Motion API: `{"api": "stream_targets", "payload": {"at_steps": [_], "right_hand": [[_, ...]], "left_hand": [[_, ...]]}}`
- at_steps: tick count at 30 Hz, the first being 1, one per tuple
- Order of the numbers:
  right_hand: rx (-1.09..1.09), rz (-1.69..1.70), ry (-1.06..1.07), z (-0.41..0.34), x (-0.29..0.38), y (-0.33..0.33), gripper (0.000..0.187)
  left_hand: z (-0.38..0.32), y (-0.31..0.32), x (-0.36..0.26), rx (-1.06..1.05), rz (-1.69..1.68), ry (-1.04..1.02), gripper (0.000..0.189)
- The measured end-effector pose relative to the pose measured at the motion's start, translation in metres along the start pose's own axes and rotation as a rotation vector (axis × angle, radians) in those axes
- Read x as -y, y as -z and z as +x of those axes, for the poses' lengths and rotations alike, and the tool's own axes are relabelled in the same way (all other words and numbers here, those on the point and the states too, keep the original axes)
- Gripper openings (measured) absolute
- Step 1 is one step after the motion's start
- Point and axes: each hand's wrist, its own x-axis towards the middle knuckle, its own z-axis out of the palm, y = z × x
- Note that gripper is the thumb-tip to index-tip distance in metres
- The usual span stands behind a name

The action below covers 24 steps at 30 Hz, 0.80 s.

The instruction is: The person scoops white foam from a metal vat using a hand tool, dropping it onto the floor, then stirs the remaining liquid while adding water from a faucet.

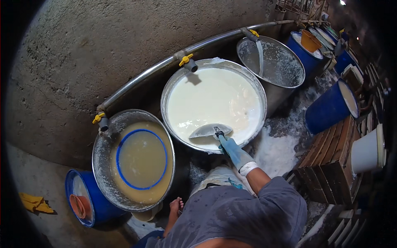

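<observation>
My right hand (230, 148), in a blue glove with a white cuff, grips the short handle of a wide pale scoop (211, 130). The scoop sits at the near side of a large round metal vat (263, 104), partly sunk in white milky liquid (211, 96). At my left side, low by my shirt, is what looks like my bare left hand (176, 204), small in view with its fingers partly bent; whether it holds anything is unclear. Close to it stands a second metal vat (102, 179) of cloudy yellowish liquid, with a blue ring (117, 155) in it.
A metal pipe (145, 76) with yellow-handled taps runs along the wall. One tap (252, 34) pours into a third vat (301, 80). Blue barrels (325, 107) and a wooden crate (328, 155) bearing a white bucket (366, 152) stand right. White residue (276, 148) covers the floor.
</observation>
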Motion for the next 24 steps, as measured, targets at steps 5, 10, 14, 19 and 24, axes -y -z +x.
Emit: {"api": "stream_targets", "payload": {"at_steps": [5, 10, 14, 19, 24], "right_hand": [[0.048, 0.116, -0.064, -0.079, 0.032, -0.001, 0.048], [0.003, 0.043, -0.118, -0.113, 0.08, 0.033, 0.049], [-0.03, 0.052, -0.062, -0.11, 0.136, 0.079, 0.046], [-0.077, 0.133, 0.355, -0.056, 0.221, 0.128, 0.04], [-0.251, 0.148, 0.615, 0.102, 0.253, 0.147, 0.033]], "left_hand": [[0.03, 0.025, 0.038, 0.062, -0.151, 0.097, 0.041], [0.037, 0.019, 0.035, -0.018, -0.186, 0.174, 0.048], [0.024, -0.006, 0.014, -0.061, -0.153, 0.151, 0.048], [0.003, -0.044, -0.012, -0.072, -0.055, 0.102, 0.049], [-0.014, -0.074, -0.029, -0.084, -0.129, 0.059, 0.03]]}}
